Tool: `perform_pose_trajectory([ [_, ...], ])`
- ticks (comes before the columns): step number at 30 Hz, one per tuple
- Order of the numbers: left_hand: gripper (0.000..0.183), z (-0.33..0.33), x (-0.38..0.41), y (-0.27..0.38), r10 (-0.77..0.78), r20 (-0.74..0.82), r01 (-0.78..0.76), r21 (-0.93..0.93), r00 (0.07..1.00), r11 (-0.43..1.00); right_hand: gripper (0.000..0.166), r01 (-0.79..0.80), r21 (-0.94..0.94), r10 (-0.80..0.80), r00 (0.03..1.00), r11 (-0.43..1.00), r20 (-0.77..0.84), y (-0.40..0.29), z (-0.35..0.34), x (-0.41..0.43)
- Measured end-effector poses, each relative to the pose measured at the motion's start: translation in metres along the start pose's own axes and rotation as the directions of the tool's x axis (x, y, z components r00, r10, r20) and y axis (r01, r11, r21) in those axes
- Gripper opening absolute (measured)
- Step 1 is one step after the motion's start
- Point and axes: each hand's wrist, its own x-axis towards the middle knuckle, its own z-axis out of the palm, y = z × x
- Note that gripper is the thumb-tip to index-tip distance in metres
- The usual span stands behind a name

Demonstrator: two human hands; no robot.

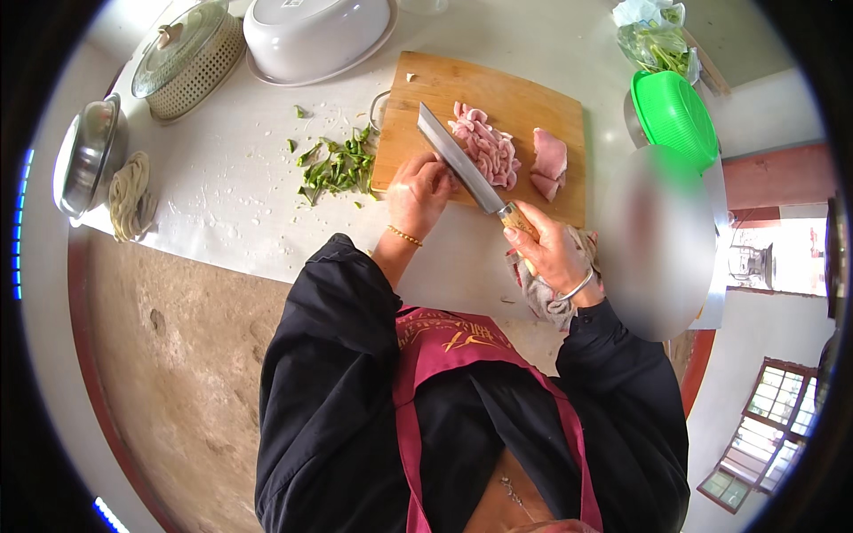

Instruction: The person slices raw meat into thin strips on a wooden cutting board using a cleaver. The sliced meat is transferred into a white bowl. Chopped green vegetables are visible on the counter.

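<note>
My right hand [548, 248] grips the wooden handle of a cleaver [461, 160], whose blade slants up and left over a wooden cutting board [420, 93]. Just left of the blade, my left hand [420, 190] rests at the board's near left part with curled fingers; the blade partly hides the fingertips, and I cannot tell whether they hold a piece of meat. A heap of sliced raw meat [490, 143] lies right of the blade. Farther right on the board is a larger piece of raw meat [550, 160]. Green pepper tops and stems [340, 163] lie left of the board.
A cloth [543, 293] lies under my right wrist. At the right are a green plastic basket [676, 120] and bagged green vegetables [660, 50]. A white basin [316, 33], a lidded colander [193, 66], a metal bowl [96, 150] and a rag [130, 193] stand or lie at the left.
</note>
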Motion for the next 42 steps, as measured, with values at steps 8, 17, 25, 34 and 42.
perform_pose_trajectory([
  [8, 0.009, 0.002, 0.003, -0.009, 0.019, 0.006, -0.019, -0.031, 1.000, 0.999, 0.043, 0.046, -0.062, -0.040, 0.994, 0.997, 0.104, -0.002, -0.016, 0.016],
  [17, 0.008, 0.005, 0.003, -0.006, -0.010, -0.020, 0.010, -0.015, 1.000, 1.000, 0.030, 0.162, -0.045, -0.163, 0.987, 0.986, -0.011, 0.006, 0.024, 0.051],
  [25, 0.011, 0.010, 0.001, -0.003, -0.087, -0.103, 0.082, -0.049, 0.991, 0.995, 0.038, 0.017, -0.033, -0.018, 0.999, 0.999, -0.044, -0.005, -0.007, 0.001],
  [34, 0.008, 0.007, 0.000, -0.007, 0.027, -0.094, -0.029, -0.022, 0.995, 0.999, 0.040, -0.024, -0.020, 0.026, 0.995, 0.999, 0.099, -0.010, -0.016, 0.005],
  [42, 0.008, 0.008, 0.000, -0.004, -0.002, -0.058, -0.001, -0.054, 0.998, 0.999, 0.030, 0.081, -0.141, -0.067, 0.993, 0.987, 0.102, 0.000, -0.002, 0.044],
])
